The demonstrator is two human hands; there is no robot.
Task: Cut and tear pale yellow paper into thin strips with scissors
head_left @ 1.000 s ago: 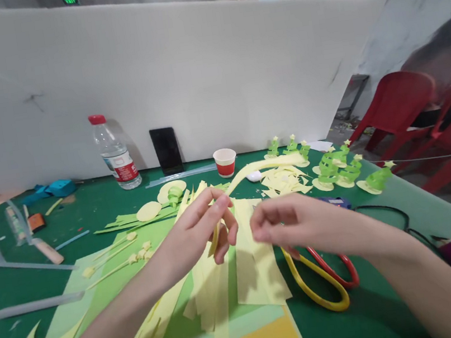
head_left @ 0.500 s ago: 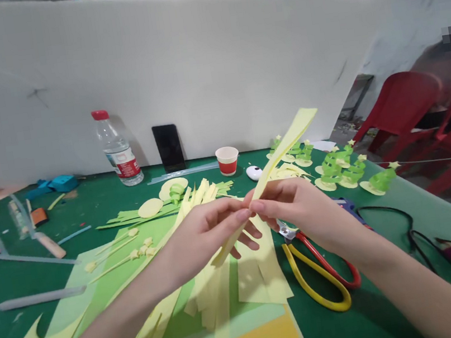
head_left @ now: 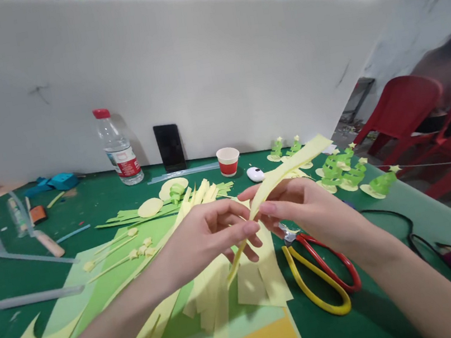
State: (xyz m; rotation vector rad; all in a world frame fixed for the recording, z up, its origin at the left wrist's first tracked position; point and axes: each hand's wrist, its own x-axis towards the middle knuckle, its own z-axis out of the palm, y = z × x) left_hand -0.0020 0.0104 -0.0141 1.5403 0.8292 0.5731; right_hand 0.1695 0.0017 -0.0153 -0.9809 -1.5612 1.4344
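Yellow strip (head_left: 278, 178) in hands (head_left: 207, 234) (head_left: 314, 209), ends free (bare green tabletop (head_left: 380, 312) beside scissors (head_left: 314, 265)).

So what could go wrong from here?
Maybe three things:
1. The strip looks thin and bends near the fingers; too tight a pinch could crease it.
2. The scissors lie just below the right hand in view; lowering it might knock them.
3. The strip's lower end shows over the loose strips; setting it down there could mix it in.
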